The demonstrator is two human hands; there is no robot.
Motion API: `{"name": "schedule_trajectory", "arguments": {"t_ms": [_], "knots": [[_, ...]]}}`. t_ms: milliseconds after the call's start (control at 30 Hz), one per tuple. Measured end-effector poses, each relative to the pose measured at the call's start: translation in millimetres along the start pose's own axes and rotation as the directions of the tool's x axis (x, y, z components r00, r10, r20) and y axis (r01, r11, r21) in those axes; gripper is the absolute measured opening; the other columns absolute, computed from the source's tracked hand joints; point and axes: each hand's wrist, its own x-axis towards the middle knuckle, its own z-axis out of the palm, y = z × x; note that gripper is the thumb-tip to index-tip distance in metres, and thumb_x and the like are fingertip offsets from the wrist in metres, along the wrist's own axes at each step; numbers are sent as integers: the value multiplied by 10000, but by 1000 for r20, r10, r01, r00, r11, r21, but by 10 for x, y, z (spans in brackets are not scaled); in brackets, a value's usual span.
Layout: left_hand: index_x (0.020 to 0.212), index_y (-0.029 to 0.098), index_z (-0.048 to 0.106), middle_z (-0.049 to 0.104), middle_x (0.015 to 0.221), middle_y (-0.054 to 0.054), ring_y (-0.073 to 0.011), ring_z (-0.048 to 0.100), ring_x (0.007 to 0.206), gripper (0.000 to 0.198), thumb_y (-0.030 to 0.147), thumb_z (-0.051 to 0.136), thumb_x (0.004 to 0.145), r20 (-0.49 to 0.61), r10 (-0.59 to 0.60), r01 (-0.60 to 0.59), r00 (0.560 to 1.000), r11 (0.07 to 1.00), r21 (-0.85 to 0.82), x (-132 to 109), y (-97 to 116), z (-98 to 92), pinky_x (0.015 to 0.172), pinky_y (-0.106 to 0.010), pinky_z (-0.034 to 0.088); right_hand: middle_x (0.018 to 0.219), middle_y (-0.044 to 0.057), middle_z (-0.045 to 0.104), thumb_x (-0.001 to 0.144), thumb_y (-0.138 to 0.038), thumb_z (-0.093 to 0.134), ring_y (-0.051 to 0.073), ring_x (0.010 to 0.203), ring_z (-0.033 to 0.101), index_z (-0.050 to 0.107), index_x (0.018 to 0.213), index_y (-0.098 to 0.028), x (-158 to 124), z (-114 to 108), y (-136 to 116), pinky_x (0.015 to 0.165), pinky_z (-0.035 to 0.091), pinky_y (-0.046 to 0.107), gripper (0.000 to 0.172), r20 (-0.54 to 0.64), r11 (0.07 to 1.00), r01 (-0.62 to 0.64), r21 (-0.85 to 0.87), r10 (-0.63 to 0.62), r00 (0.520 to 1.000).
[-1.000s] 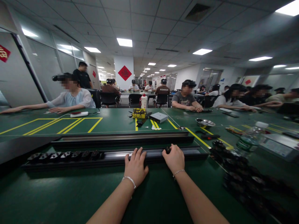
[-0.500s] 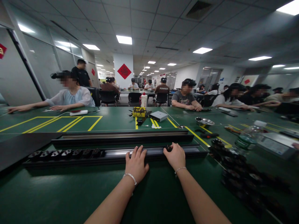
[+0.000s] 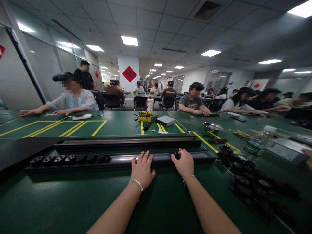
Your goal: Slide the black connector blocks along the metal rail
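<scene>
A long black rail [image 3: 161,158] with a shiny channel lies across the green table in front of me. My left hand [image 3: 142,169] rests flat on its near edge, fingers stretched out. My right hand [image 3: 184,163] is closed on a small black socket module [image 3: 175,154] sitting in the rail's channel. Several similar black modules [image 3: 70,159] are lined up in the rail's left part. A second black rail [image 3: 126,141] lies parallel just behind the first.
A heap of loose black modules [image 3: 253,185] lies at my right. Beyond it are a plastic water bottle [image 3: 255,143], a metal dish [image 3: 213,126], a grey box [image 3: 165,120] and a yellow-black item [image 3: 145,116]. Other people sit at the table's far side.
Both hands have stayed on the rail, with hardly any shift. The view has tilted slightly. A person at the far left has drawn an outstretched arm inward.
</scene>
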Motion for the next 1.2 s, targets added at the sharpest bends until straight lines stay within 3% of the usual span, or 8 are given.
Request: {"name": "schedule_trajectory", "arguments": {"t_ms": [800, 1200], "knots": [[1261, 299, 413, 347, 1429, -16, -245, 258, 1307, 530, 380, 460, 739, -44, 11, -11, 999, 1000, -6, -6, -21, 52, 1022, -527, 182, 1124, 154, 611, 743, -373, 483, 263, 1140, 483, 628, 895, -118, 20, 78, 35, 986, 290, 376, 331, -26, 1000, 7, -27, -8, 1000], [1278, 299, 398, 327, 1440, -12, -249, 234, 1319, 551, 369, 461, 735, -1, -4, 4, 1000, 1000, -5, -6, -4, 10, 1031, -524, 176, 1118, 176, 610, 750, -345, 483, 260, 1144, 485, 610, 963, -85, 20, 34, 10, 1002, 288, 381, 359, -5, 1000, -12, -23, 12, 1000]]}}
